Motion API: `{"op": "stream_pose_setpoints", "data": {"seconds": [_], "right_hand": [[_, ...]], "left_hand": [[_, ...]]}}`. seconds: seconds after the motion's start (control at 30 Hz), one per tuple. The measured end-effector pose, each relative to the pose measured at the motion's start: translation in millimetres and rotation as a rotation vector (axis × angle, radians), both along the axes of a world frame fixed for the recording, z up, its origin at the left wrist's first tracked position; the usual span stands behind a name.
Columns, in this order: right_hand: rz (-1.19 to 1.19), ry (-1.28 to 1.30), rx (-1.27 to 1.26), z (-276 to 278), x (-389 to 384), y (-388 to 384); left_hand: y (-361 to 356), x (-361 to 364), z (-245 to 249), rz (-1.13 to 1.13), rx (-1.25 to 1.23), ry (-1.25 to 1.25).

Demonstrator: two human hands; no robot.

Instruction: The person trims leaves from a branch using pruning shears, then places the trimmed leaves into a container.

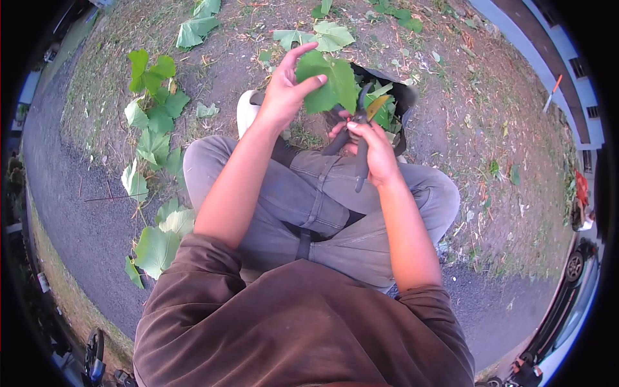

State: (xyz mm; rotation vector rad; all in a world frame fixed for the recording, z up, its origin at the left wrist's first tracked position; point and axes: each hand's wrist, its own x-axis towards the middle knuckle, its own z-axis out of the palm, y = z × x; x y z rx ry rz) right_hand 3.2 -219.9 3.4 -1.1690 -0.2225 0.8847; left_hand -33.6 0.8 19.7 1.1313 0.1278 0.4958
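Note:
My left hand has its thumb laid over a broad green leaf and pinches it, with the index finger stretched out above. The other fingers are partly hidden. Right beside the leaf, my right hand is closed around a pair of pruning shears with dark handles. Their blades point up and away from me, close to the leaf's edge. Behind the shears stands a black bag or pot with cut green leaves inside.
A trailing vine with large leaves lies along my left. More leaves are scattered on the dirt and grass ahead. My crossed legs are below my hands. A car stands at the far right, and an orange-and-white stick at the upper right.

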Motion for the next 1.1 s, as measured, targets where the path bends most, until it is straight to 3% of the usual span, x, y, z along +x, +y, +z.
{"op": "stream_pose_setpoints", "data": {"seconds": [0.07, 0.13, 0.27, 0.37, 0.57, 0.8, 1.0, 1.1], "right_hand": [[-0.05, 0.008, 0.031, 10.0, 2.7, -2.4], [-0.134, 0.049, 0.102, 16.0, 4.7, -7.1], [-0.095, 0.051, 0.235, 18.9, 9.8, -16.7], [-0.056, -0.035, 0.287, 23.1, 8.3, -16.3], [0.079, -0.115, 0.283, 33.1, 4.4, -13.0], [0.026, -0.161, 0.131, 26.4, 2.1, -10.9], [0.01, -0.126, 0.089, 25.6, 5.8, -12.5], [0.019, -0.136, 0.084, 30.3, 5.3, -13.3]], "left_hand": [[-0.6, -3.9, 8.1, -0.062, 0.275, 0.061], [3.2, -2.2, 1.5, -0.065, 0.318, 0.071], [11.4, -7.2, -0.2, -0.067, 0.411, 0.219], [9.5, -9.7, 2.4, -0.065, 0.522, 0.177], [9.4, -7.2, -3.0, -0.141, 0.523, 0.115], [5.7, -9.6, -1.1, -0.144, 0.618, 0.102], [7.7, -15.3, 12.9, -0.262, 0.495, 0.037], [7.5, -13.9, 8.8, -0.229, 0.605, 0.114]]}}
